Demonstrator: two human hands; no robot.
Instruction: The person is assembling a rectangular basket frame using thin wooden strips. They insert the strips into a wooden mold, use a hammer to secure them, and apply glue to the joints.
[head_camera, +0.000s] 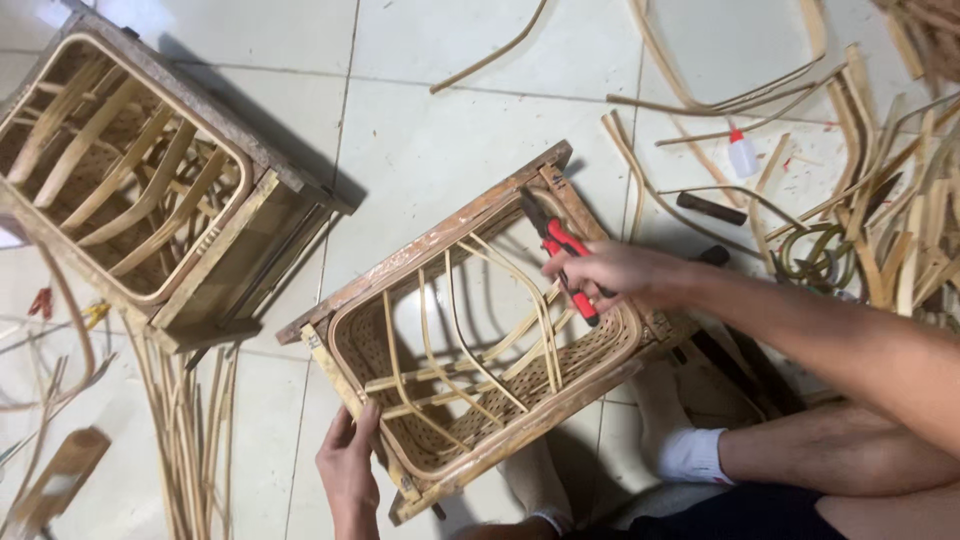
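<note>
A wooden box frame (430, 245) with a woven cane basket and bent cane ribs inside lies tilted on the tiled floor before me. My left hand (349, 462) grips the frame's near left corner. My right hand (612, 272) holds red-handled pliers (561, 252) over the frame's far right rim, jaws pointing toward the top edge.
A second wooden frame (262, 200) with cane ribs stands at the left. Loose cane strips (195, 440) lie below it, and several more (880, 200) are piled at the right. A small white glue bottle (742, 155) with a red cap and a dark stick (710, 208) lie behind. My socked feet (690, 450) rest under the frame.
</note>
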